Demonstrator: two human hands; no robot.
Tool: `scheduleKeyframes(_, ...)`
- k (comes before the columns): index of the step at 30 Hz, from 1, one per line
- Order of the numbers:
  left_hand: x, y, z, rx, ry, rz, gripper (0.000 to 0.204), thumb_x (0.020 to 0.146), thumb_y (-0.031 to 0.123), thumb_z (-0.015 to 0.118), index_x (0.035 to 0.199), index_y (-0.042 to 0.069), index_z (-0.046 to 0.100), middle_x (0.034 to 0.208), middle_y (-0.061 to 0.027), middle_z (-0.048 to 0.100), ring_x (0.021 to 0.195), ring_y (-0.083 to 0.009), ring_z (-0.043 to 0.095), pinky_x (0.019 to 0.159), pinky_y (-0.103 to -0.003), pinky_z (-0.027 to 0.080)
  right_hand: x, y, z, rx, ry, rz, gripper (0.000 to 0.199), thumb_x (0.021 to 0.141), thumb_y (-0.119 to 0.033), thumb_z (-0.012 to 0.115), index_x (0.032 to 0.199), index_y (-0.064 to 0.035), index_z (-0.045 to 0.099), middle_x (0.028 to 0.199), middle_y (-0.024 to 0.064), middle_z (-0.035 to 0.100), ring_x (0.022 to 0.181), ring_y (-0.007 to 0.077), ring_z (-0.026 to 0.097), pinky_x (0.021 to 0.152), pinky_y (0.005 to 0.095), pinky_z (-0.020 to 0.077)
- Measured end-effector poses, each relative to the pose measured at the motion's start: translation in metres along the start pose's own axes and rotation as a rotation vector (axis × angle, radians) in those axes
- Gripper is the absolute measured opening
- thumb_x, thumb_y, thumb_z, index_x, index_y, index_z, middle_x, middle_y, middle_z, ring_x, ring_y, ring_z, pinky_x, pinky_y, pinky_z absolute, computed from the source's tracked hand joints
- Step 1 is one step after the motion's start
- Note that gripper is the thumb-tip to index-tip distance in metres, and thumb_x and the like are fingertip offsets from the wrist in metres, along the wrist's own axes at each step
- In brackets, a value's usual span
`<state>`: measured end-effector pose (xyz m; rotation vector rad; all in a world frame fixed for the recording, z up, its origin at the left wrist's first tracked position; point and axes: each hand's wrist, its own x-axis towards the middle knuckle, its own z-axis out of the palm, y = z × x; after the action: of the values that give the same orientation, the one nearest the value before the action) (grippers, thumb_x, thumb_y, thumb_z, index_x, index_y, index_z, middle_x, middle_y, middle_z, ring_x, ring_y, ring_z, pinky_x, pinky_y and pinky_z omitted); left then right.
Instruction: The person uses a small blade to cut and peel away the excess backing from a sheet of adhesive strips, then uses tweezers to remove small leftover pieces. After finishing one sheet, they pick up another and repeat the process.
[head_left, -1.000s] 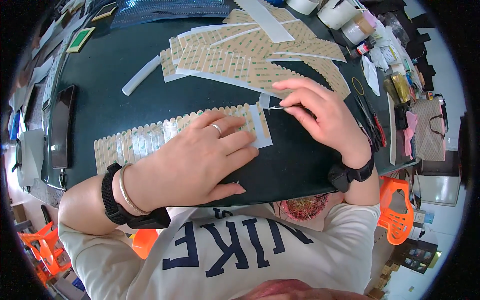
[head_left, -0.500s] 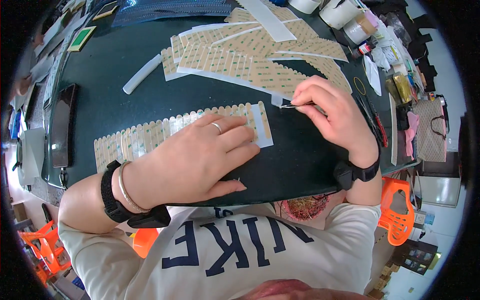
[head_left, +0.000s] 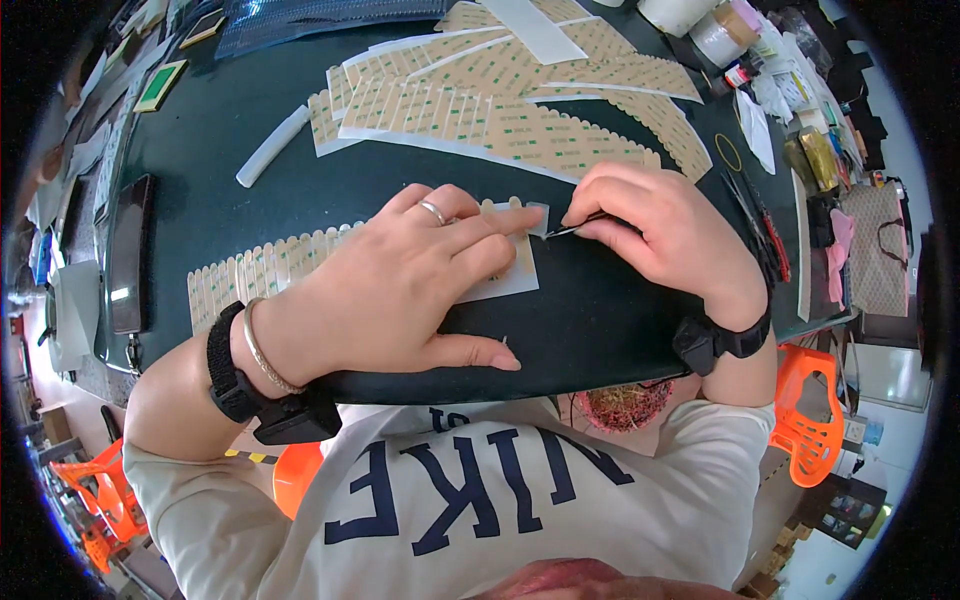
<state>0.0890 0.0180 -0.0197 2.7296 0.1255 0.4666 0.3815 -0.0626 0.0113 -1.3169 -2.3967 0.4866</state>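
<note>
A row of narrow tan adhesive strips (head_left: 240, 272) on a white backing lies along the near part of the dark table. My left hand (head_left: 400, 285) rests over its right half, palm down, thumb apart and index finger stretched to the right. That fingertip touches a small translucent piece (head_left: 539, 219) just past the row's right end. My right hand (head_left: 655, 230) pinches a pair of thin metal tweezers (head_left: 567, 230), with the tips at the piece's lower edge. The strips beneath my left hand are hidden.
Overlapping tan adhesive sheets (head_left: 430, 112) spread across the far side. A white rolled tube (head_left: 272, 147) lies left of them, and a dark phone (head_left: 132, 250) at the left edge. Scissors with red handles (head_left: 775, 245) and a yellow rubber band (head_left: 728, 152) lie at the right.
My right hand has brought the tweezers and translucent piece left and down to the row's end. My left index finger has stretched out onto the piece.
</note>
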Motion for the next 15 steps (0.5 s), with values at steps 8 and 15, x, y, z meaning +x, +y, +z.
scheduleKeyframes(8, 0.000, 0.000, 0.000, -0.065, 0.039, -0.034, 0.062, 0.086, 0.051, 0.087, 0.122, 0.005, 0.066, 0.152, -0.0114, 0.066, 0.115, -0.0337, 0.065, 0.104, -0.046, 0.051, -0.003, -0.007, -0.022, 0.193, -0.127, 0.038, 0.010, 0.093, -0.001, 0.075, 0.102, -0.0036, 0.073, 0.099, 0.0089, 0.071, 0.093, 0.0281, 0.071, 0.081, 0.0377, 0.0562)
scheduleKeyframes(15, 0.002, -0.004, 0.002, -0.280, 0.134, -0.102, 0.040, 0.086, 0.028, 0.090, 0.116, 0.010, 0.072, 0.146, -0.0171, 0.070, 0.106, -0.0331, 0.070, 0.098, -0.046, 0.053, 0.003, -0.024, 0.007, 0.362, 0.036, -0.029, 0.013, 0.089, 0.000, 0.080, 0.099, -0.0064, 0.074, 0.100, 0.0072, 0.071, 0.094, 0.0256, 0.070, 0.082, 0.0375, 0.0554)
